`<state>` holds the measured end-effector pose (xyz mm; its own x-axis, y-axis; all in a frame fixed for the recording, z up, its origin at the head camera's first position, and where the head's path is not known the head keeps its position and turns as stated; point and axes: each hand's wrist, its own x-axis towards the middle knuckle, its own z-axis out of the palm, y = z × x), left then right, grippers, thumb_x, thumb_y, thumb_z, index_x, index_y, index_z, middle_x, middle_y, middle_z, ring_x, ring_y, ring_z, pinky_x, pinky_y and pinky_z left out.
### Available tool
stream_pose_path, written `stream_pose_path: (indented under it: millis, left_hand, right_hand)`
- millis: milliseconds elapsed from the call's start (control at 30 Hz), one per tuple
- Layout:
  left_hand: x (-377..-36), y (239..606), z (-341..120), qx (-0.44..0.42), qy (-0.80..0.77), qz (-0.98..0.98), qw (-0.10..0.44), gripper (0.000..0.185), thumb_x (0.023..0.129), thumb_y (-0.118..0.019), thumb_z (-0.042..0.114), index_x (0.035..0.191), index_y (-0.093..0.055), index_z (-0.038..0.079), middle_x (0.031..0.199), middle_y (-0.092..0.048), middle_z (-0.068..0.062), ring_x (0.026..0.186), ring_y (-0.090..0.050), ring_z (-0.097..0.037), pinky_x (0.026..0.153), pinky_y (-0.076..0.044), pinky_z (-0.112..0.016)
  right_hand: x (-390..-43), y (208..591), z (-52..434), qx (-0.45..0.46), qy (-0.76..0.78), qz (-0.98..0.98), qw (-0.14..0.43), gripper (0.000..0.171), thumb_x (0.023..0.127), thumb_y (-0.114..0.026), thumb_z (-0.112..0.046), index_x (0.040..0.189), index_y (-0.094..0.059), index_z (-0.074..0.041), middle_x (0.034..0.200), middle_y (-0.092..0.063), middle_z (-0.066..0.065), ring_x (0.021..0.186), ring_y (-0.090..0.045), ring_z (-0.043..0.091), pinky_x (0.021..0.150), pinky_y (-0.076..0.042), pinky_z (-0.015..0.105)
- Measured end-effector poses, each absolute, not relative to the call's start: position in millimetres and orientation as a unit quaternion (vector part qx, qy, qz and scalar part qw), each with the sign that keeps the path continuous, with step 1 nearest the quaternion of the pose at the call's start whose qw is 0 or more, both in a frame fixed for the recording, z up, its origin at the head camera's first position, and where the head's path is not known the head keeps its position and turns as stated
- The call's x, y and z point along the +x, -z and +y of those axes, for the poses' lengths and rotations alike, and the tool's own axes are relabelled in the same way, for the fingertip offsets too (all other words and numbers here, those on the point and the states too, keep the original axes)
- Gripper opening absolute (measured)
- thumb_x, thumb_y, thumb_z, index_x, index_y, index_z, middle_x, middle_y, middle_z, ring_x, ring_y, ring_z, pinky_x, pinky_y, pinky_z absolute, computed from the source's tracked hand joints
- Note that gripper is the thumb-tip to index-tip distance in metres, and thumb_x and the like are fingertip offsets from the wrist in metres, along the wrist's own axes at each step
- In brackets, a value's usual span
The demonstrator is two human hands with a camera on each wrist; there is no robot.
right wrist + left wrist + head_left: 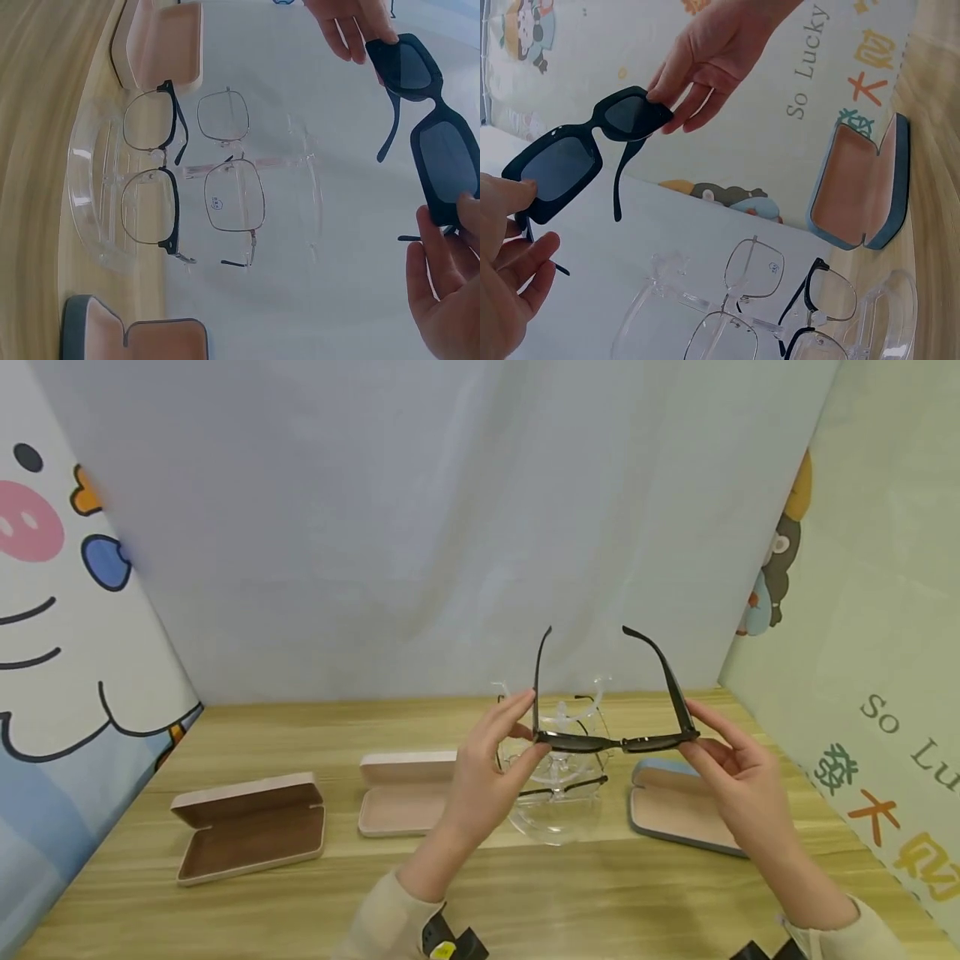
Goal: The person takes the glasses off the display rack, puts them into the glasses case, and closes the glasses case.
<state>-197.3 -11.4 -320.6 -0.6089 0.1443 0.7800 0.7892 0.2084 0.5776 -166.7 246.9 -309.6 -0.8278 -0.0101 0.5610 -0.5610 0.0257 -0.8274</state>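
Note:
A pair of black sunglasses (581, 742) with dark lenses is held up in front of the clear stand, temples unfolded and pointing away. My left hand (487, 764) pinches the left end of the frame between thumb and fingers. At the opposite end, my right hand (738, 777) pinches the right corner near the hinge. Both wrist views show the sunglasses (562, 165) held between the two hands. Behind them stands a clear display stand (82, 187), bearing black half-rim glasses (176, 206) low down and thin metal-framed glasses (262, 202) above.
Three glasses cases lie open on the wooden table (525, 902): one with a brown lining (255, 843) at left, a pink-lined one (401, 810) partly behind my left hand, and a blue one (667, 806) by my right hand. A pale curtain (375, 527) closes off the back.

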Motion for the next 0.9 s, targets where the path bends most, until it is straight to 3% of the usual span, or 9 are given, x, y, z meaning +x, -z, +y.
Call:
stream_pose_path:
  millis: [100,333,667,900]
  left_hand:
    - [-196,323,-8,-0.334,0.542,-0.715,0.29,0.053,0.078,-0.069,0.006,0.128,-0.05,0.005,0.131,-0.05,-0.008,0.08,-0.061,-0.016,0.103,-0.035,-0.038]
    - [-194,330,-2,-0.342,0.552,-0.709,0.275,0.052,0.079,-0.068,0.006,0.128,-0.05,0.004,0.13,-0.05,-0.009,0.076,-0.061,-0.014,0.104,-0.035,-0.038]
    - [-197,335,1,-0.39,0.516,-0.704,0.294,0.051,0.079,-0.068,0.005,0.126,-0.051,0.002,0.13,-0.051,-0.009,0.072,-0.061,-0.007,0.096,-0.042,-0.034]
    - [-194,340,6,-0.41,0.503,-0.716,0.259,0.049,0.082,-0.064,0.003,0.129,-0.049,0.004,0.129,-0.053,-0.01,0.076,-0.06,-0.01,0.064,-0.046,-0.013]
  right_hand:
    - [-161,312,250,0.187,-0.66,-0.693,0.22,0.045,0.085,-0.051,0.013,0.129,-0.047,0.003,0.107,-0.062,-0.005,0.083,-0.062,0.003,0.059,-0.044,0.013]
    - [-155,317,256,0.181,-0.644,-0.705,0.234,0.046,0.084,-0.051,0.015,0.127,-0.05,0.0,0.122,-0.055,-0.003,0.085,-0.061,0.002,0.064,-0.047,0.011]
    - [-152,322,265,0.215,-0.637,-0.7,0.241,0.048,0.081,-0.049,0.021,0.127,-0.049,0.004,0.122,-0.055,0.0,0.083,-0.062,0.004,0.065,-0.048,0.011]
    - [-152,324,270,0.211,-0.619,-0.715,0.247,0.048,0.082,-0.049,0.021,0.127,-0.048,0.005,0.123,-0.055,-0.003,0.083,-0.061,0.002,0.063,-0.046,0.01]
